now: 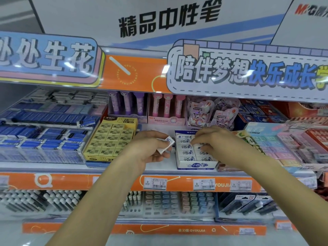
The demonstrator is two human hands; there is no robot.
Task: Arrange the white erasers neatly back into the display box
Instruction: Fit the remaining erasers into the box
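Observation:
A white display box (pixel 195 165) with blue print stands on the shelf, holding two columns of white erasers (pixel 184 153). My left hand (pixel 150 148) hovers just left of the box and grips two or three white erasers (pixel 167 143) stacked together. My right hand (pixel 213 141) rests over the box's right column, fingertips down on an eraser near the back. The fingers hide whether that eraser is gripped or only pressed.
A yellow 2B eraser box (pixel 110 141) sits to the left, blue eraser trays (pixel 44 137) further left. Pastel eraser boxes (pixel 276 144) crowd the right. Pink and purple character items (pixel 147 107) stand behind. The orange shelf edge (pixel 115 181) carries price tags.

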